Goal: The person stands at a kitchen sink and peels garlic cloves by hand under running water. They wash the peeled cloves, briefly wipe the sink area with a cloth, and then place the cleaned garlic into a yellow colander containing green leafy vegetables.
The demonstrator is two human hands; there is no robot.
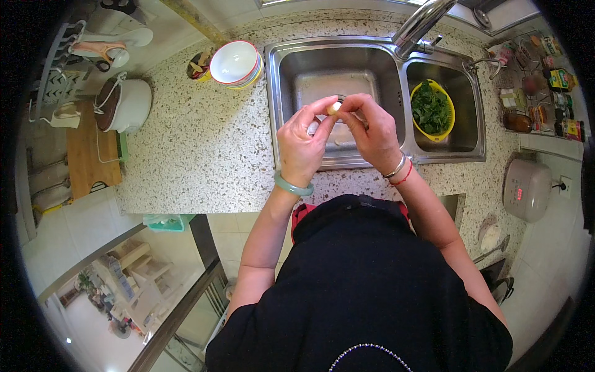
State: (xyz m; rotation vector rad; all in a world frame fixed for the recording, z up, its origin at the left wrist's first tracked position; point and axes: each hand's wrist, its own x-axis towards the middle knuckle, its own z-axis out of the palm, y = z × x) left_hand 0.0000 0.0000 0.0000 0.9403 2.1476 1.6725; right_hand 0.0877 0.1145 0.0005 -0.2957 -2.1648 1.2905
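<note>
Left hand (302,144) and right hand (372,133) meet over left sink basin (291,74), fingertips of both pinching small pale garlic clove (334,108). Yellow colander of greens (432,110) in right basin. Stacked bowls (235,63) on tabletop (198,149), far left.

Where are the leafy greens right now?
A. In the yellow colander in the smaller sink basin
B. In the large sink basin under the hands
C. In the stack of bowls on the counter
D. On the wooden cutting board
A: the leafy greens lie in the yellow colander, which sits in the smaller sink basin, to the right of both hands.
</note>
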